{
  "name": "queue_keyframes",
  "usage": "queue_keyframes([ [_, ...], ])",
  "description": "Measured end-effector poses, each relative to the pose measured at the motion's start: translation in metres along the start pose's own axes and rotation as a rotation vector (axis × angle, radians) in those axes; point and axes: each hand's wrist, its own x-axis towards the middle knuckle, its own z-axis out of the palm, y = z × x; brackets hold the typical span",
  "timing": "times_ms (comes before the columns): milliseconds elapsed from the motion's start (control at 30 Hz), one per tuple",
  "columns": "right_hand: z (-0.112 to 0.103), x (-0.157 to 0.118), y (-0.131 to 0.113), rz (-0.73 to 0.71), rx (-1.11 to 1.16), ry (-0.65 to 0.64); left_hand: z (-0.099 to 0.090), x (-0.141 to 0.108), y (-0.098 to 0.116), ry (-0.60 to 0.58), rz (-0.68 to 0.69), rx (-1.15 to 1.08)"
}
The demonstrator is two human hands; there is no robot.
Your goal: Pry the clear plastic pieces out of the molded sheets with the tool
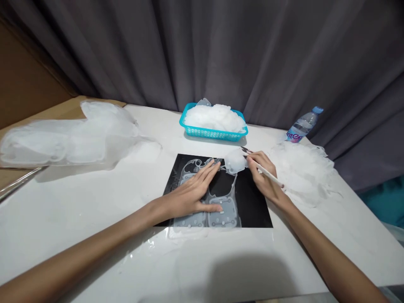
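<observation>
My left hand (194,191) lies flat with fingers stretched out on a thin translucent plastic sheet (222,214) with rounded panels and cut-out openings. Under the sheet is a black mat (252,202). My right hand (265,174) is closed round a slim white pen-like tool (269,173) with a dark tip. That tip is at the edge of a loose frosted piece (235,161) at the mat's far edge. Another dark pointed tip (245,149) shows just beyond my right fingers; whether it belongs to the same tool I cannot tell.
Behind the mat stands a blue basket (214,134) heaped with frosted pieces. A pile of translucent scraps (303,172) lies at right, before a water bottle (304,124). Stacked bagged sheets (69,136) lie at left beside cardboard (28,75). A grey curtain (202,50) hangs behind the white table (126,269).
</observation>
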Motion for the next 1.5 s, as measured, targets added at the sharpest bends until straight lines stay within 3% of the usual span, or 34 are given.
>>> queue_keyframes([
  [167, -0.011, -0.01, -0.021, 0.045, 0.119, -0.095, -0.002, -0.007, 0.012, 0.387, -0.007, 0.167],
  [233, -0.011, -0.016, -0.036, 0.035, 0.143, -0.115, -0.004, -0.008, 0.021, 0.452, -0.071, 0.211],
  [400, 0.001, -0.034, -0.064, -0.008, 0.254, -0.18, -0.006, -0.004, 0.033, 0.337, -0.185, 0.077],
  [533, 0.008, -0.046, -0.074, -0.137, 0.303, -0.298, -0.003, 0.001, 0.024, 0.258, -0.312, -0.198],
  [667, -0.005, -0.04, -0.07, -0.069, 0.338, -0.303, -0.006, 0.002, 0.012, 0.194, -0.294, -0.37],
  [800, -0.017, -0.027, -0.052, 0.04, 0.208, -0.115, -0.008, -0.001, 0.014, 0.253, -0.29, -0.24],
  [867, -0.013, -0.025, -0.043, 0.071, 0.177, -0.119, -0.008, -0.003, 0.019, 0.28, -0.294, -0.148],
  [933, -0.005, -0.027, -0.038, 0.102, 0.19, -0.223, -0.009, -0.004, 0.024, 0.276, -0.288, -0.131],
  [1067, 0.01, -0.032, -0.042, 0.158, 0.246, -0.424, -0.011, -0.002, 0.03, 0.251, -0.315, -0.293],
  [1233, 0.01, -0.03, -0.051, 0.211, 0.303, -0.345, -0.005, 0.002, 0.028, 0.28, -0.328, -0.628],
  [1333, 0.004, -0.028, -0.051, 0.165, 0.299, -0.398, 0.004, 0.004, 0.024, 0.284, -0.358, -0.816],
  [1500, 0.001, -0.029, -0.048, 0.043, 0.166, -0.398, 0.011, 0.001, 0.019, 0.247, -0.356, -0.874],
])
